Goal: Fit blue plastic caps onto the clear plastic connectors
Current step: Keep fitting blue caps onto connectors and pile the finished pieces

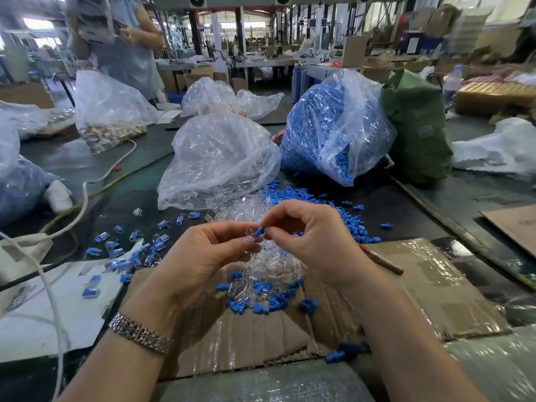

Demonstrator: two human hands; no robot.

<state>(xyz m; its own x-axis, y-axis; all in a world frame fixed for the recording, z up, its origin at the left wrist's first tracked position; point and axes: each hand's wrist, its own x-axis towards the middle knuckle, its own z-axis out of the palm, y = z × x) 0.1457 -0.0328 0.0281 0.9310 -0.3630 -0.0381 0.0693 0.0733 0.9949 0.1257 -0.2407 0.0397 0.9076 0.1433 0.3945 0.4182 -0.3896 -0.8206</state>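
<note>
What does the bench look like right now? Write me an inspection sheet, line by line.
Surface: dark table with flattened cardboard at the near edge.
Job's things: blue cap and clear connector held together; loose clear connectors; loose blue caps; finished pieces at left; bag of blue caps; bag of clear connectors.
Clutter: green bag, brown stick, other plastic bags.
Grips: left hand pinches the connector; right hand pinches the cap.
Cables: white cable across the left.
Surroundings: another person standing behind, workshop benches.
</note>
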